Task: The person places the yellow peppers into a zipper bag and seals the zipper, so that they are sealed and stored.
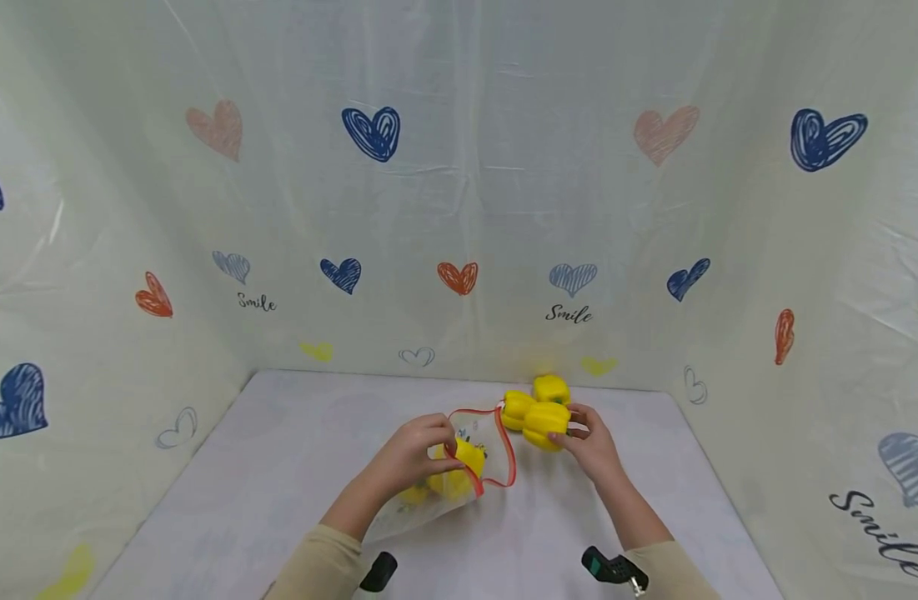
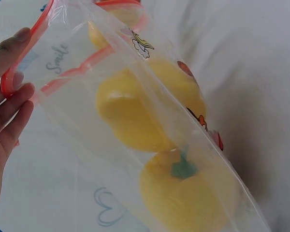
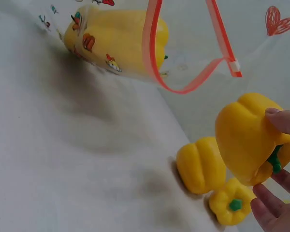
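My left hand [image 1: 421,450] pinches the red-edged rim of a clear zip bag [image 2: 72,116], whose mouth gapes toward the right. Inside the bag lie yellow bell peppers [image 2: 130,111], seen through the printed plastic. Between thumb and fingers, my right hand [image 1: 594,446] holds another yellow bell pepper [image 3: 249,137] with a green stem, just right of the bag's mouth. Two more peppers rest on the table behind it: one on its side [image 3: 199,166], one with its stem showing [image 3: 232,202].
The white table [image 1: 278,467] ends against a pale curtain [image 1: 466,208] printed with hearts and the word Smile. Similar curtain walls stand at the left and right. A dark device [image 1: 614,570] sits at the right wrist, another [image 1: 379,572] at the left.
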Demonstrator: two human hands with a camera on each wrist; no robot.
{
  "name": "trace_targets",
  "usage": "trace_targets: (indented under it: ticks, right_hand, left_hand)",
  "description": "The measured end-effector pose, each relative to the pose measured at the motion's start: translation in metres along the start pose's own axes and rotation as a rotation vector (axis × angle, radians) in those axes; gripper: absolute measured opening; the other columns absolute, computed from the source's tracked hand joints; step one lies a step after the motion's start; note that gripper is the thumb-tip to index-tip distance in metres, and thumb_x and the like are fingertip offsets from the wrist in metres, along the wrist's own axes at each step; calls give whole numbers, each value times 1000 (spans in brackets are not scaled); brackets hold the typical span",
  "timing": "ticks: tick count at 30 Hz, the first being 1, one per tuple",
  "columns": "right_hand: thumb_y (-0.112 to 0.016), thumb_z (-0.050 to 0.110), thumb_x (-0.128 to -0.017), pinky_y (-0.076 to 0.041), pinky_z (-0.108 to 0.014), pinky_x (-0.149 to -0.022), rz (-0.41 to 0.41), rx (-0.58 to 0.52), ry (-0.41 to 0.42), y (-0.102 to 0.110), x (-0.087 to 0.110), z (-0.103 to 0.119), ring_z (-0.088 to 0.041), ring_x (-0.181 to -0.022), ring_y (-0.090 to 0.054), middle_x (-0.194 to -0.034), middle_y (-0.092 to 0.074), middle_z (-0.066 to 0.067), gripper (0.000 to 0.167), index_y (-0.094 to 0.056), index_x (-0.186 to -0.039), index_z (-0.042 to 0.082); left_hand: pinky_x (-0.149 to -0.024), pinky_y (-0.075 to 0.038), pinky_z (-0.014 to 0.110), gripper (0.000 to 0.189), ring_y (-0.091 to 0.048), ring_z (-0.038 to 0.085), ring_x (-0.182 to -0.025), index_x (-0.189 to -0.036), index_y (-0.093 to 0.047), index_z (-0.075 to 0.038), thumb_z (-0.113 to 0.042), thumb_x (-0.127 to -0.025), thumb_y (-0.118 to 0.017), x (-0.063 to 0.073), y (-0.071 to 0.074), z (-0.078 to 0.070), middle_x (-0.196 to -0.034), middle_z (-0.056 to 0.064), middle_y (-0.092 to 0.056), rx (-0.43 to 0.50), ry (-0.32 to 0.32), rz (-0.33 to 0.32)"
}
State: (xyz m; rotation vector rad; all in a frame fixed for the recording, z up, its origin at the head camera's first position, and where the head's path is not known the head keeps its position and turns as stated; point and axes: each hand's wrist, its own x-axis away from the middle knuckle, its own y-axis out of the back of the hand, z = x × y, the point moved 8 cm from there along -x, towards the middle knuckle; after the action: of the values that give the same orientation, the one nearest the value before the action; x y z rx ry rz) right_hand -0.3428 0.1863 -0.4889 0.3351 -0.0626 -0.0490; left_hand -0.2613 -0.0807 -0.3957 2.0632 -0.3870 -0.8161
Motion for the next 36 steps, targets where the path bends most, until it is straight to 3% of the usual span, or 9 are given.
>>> trace_targets:
  ticks: [5,13,18,29,36]
  right_hand:
    - [-77,17,-85,-46,-48,-98,22,-4,5,3,10,16,-38,-121,-49,-139,-45,-19,69,-40,-142,7]
    - [-76,16,-86,-45,-48,-99,44,-37,13,5,24,35,-35,-121,-49,-140,-44,-16,67,-40,-142,9]
    - [-76,15,-86,-46,-47,-98,63,-57,21,3,33,46,-34,-120,-50,-140,-44,-16,65,-41,-141,9]
    - [-78,14,-83,-50,-44,-93,105,-81,60,-16,46,57,-32,-113,-53,-134,-49,-13,61,-47,-135,11]
    - [-81,14,-81,-53,-41,-88,125,-80,65,-34,51,60,-29,-108,-55,-130,-53,-12,60,-51,-133,11]
  left_hand:
    - [-78,-52,20,21,-57,16,-83,-81,-65,-15,-23,-77,-84,-1,1,-1,-86,-9,-54,6,-1,2]
    - [-76,-51,20,21,-58,21,-81,-80,-65,-13,-21,-77,-84,-1,3,-4,-85,-7,-55,23,-67,-20]
    - [-76,-51,20,22,-56,15,-80,-79,-65,-13,-22,-76,-84,-2,3,-4,-84,-7,-55,18,-73,-25]
    - [-74,-54,27,22,-52,10,-80,-79,-64,-15,-22,-76,-84,-2,3,-4,-84,-9,-54,18,-51,-16]
    - [-75,-51,20,21,-52,10,-80,-80,-64,-15,-22,-76,-84,-2,5,-5,-84,-9,-54,13,-48,-12]
